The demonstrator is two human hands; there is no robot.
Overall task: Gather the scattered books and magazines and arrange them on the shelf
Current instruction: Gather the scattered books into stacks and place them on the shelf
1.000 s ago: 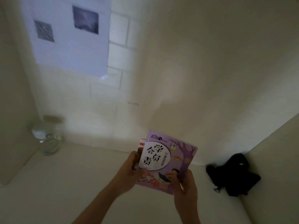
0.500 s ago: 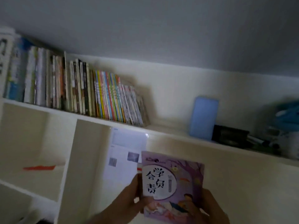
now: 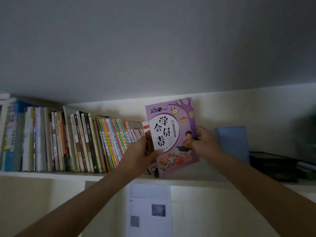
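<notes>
A purple book (image 3: 172, 134) with a white circle and black characters on its cover stands tilted at the right end of a row of books (image 3: 71, 142) on the high white shelf (image 3: 51, 175). My left hand (image 3: 142, 153) grips its left edge, thumb on the cover, along with at least one thinner book behind it. My right hand (image 3: 203, 142) pinches the book's right edge. The book's lower corner sits at the shelf board.
Right of the book a blue box (image 3: 232, 142) leans on the shelf's back wall, with a black tray (image 3: 273, 166) beyond it. A printed sheet (image 3: 148, 209) hangs below the shelf. The ceiling lies close above.
Both hands have lifted the purple book from below the shelf up onto it, against the end of the book row. The view has risen from the lower compartment to the top shelf.
</notes>
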